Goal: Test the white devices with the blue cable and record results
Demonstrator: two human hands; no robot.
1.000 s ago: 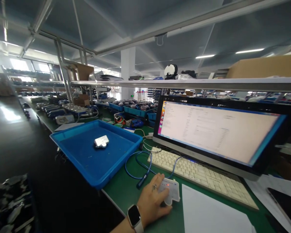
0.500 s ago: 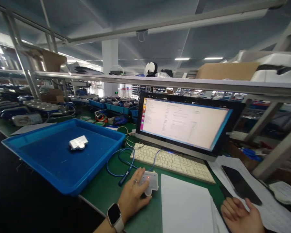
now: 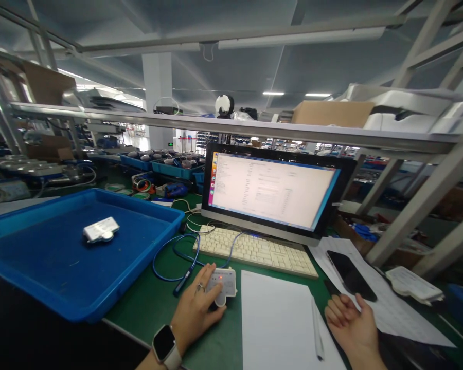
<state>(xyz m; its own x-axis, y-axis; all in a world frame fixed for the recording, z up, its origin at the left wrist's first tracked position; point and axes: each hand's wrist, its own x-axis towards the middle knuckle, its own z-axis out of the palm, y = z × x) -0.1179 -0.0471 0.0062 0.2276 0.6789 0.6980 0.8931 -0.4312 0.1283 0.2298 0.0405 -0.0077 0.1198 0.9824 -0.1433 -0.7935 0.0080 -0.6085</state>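
Observation:
My left hand (image 3: 196,303), wearing a ring and a watch, rests on the green bench with its fingers around a small white electronic device (image 3: 228,283). A red light glows on the device's face, and one finger lies over it. Just left of this hand is the dark plug end (image 3: 182,283) of a blue cable. Loosely curled and palm up, my right hand (image 3: 351,325) lies beside the white paper sheets (image 3: 278,318) with nothing in it. A pen (image 3: 317,331) lies on those sheets, and a black phone (image 3: 351,275) is just beyond the right hand.
A blue tray (image 3: 139,270) at the left holds a similar white device (image 3: 101,230). Behind my hands stand a keyboard (image 3: 258,252) and a lit monitor (image 3: 270,187). Another white device (image 3: 412,283) lies at the right. A shelf (image 3: 231,124) crosses above the monitor.
The view has swung to the right, so everything appears further left. My left hand stays on the white device, and the right hand remains curled. The pen has come into view.

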